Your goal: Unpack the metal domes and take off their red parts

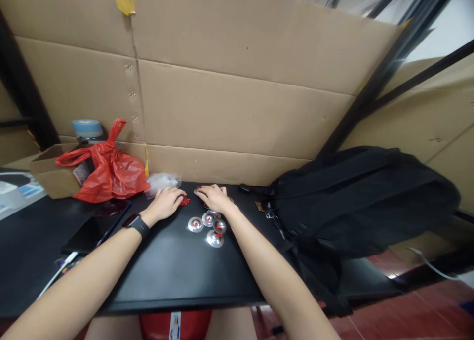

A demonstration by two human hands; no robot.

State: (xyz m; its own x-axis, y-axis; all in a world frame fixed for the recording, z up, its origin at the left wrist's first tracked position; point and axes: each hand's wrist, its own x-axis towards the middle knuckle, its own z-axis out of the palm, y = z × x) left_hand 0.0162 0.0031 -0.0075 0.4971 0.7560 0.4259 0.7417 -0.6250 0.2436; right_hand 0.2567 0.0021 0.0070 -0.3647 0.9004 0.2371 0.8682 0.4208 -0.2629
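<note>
My left hand (168,203) lies low over the black table, fingers stretched out, their tips at a small bundle of red cord (185,201). A dark watch is strapped to that wrist. Just to the right, my right hand (215,198) reaches over the table with its fingers apart, touching a silvery finger cymbal (196,191) at its fingertips. Part of what lies beneath this palm is hidden. Nearer to me sit several shiny finger cymbals with red cord at their centres, among them a separate one (195,225) and a front one (215,238).
Behind my left hand are a clear plastic bag (163,183), a tied red bag (113,174) and a cardboard box (55,174). A phone (98,226) with a white cable lies left. A black backpack (363,201) fills the right side. A cardboard wall (229,103) closes the back.
</note>
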